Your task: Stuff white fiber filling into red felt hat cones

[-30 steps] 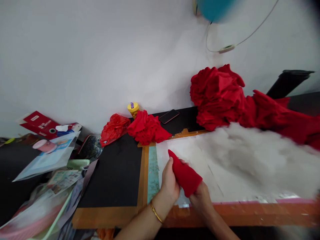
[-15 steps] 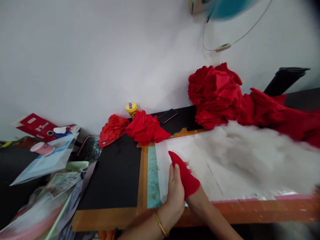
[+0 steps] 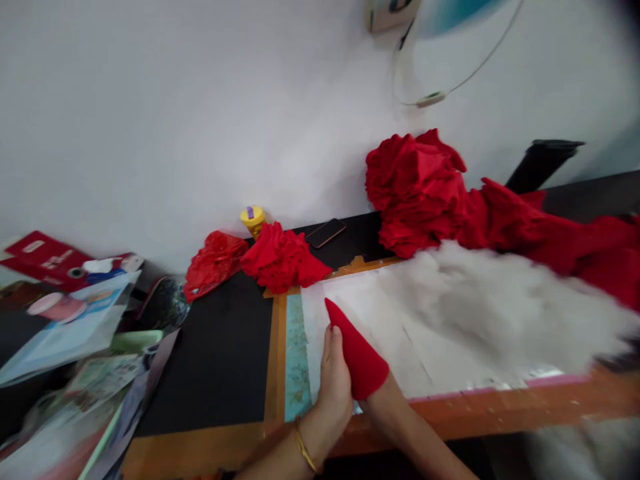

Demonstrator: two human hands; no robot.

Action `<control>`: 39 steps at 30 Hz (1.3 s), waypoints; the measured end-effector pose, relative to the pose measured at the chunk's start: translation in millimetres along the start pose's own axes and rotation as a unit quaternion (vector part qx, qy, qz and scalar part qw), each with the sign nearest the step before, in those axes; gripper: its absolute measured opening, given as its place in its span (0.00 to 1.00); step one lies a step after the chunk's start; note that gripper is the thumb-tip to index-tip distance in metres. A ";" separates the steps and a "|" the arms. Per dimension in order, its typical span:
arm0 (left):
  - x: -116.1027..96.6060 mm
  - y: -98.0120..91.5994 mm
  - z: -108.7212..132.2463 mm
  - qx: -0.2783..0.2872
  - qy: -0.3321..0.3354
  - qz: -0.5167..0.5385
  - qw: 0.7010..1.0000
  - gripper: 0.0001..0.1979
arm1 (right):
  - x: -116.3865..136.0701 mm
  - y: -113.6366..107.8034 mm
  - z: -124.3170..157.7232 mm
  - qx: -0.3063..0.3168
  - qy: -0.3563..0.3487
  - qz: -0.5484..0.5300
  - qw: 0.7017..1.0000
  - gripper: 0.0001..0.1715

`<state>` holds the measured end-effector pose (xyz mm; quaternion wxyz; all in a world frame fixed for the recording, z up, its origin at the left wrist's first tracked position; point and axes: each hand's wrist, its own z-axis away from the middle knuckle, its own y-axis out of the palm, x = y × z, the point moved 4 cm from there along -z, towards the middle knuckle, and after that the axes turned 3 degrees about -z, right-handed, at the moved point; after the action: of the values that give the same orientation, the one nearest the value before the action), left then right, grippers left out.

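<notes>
A pointed red cloth piece covers my right hand up to the wrist, so those fingers are hidden inside it. My left hand is wrapped round the cloth's left side, with thumb and fingers closed on it near the tip; a gold bangle circles that wrist. The cloth's narrow tip points up and to the left. Both hands are above the near edge of a white sheet. To their right on the sheet lies a large heap of white fluffy stuffing.
Stacks of red cloth stand behind the stuffing. A smaller red pile, a red plastic bag, a yellow cup and a phone sit near the wall. Bags and boxes clutter the left.
The whole view has shifted, with the table items appearing slightly further left. My left hand still grips the red cloth, and fingers that showed beyond its right edge are now out of sight.
</notes>
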<state>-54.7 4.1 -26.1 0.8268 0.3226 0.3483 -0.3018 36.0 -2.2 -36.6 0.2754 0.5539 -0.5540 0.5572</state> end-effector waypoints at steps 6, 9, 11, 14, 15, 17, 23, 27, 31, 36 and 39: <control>-39.2 -19.3 -23.1 0.039 0.064 -0.154 0.985 0.22 | 44.3 -49.8 -5.9 0.076 -0.110 0.174 0.976 0.21; -70.3 -28.1 -31.7 0.033 0.164 -0.256 0.952 0.24 | 39.0 -122.7 -10.9 -0.083 -0.106 0.295 0.946 0.19; -79.0 -18.7 -27.6 0.059 0.225 -0.304 0.924 0.24 | 20.3 -163.2 -22.9 -0.136 -0.053 0.368 0.918 0.25; -66.1 25.8 -11.8 0.198 0.266 -0.363 0.871 0.19 | -21.9 -189.3 -48.8 -0.073 0.071 0.444 0.890 0.40; -57.7 45.5 -6.3 0.254 0.281 -0.381 0.844 0.19 | -33.3 -190.8 -55.9 -0.056 0.095 0.449 0.887 0.35; -40.4 84.4 0.1 0.347 0.317 -0.397 0.789 0.27 | -47.0 -188.3 -65.9 -0.043 0.103 0.442 0.890 0.24; 2.4 158.6 -31.8 0.428 0.367 -0.538 0.626 0.43 | -42.9 -179.3 -60.7 -0.031 0.023 0.375 0.926 0.21; 8.0 161.3 -48.6 0.418 0.380 -0.597 0.570 0.23 | -48.2 -193.2 -46.7 -0.077 0.015 0.303 0.950 0.25; -17.1 128.6 -56.0 0.375 0.379 -0.636 0.558 0.19 | -60.9 -214.2 -38.5 -0.099 0.027 0.283 0.954 0.25; -53.2 78.7 -55.4 0.348 0.362 -0.674 0.541 0.24 | -43.7 -209.4 -50.5 -0.104 0.037 0.294 0.950 0.17; -56.8 66.1 -46.2 0.393 0.359 -0.647 0.545 0.34 | -17.8 -171.7 -71.6 -0.065 -0.018 0.274 0.959 0.21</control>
<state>-57.1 94.3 13.7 0.0036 0.3842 0.5773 -0.7205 176.0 109.6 16.9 0.1374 0.3713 -0.7249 0.5638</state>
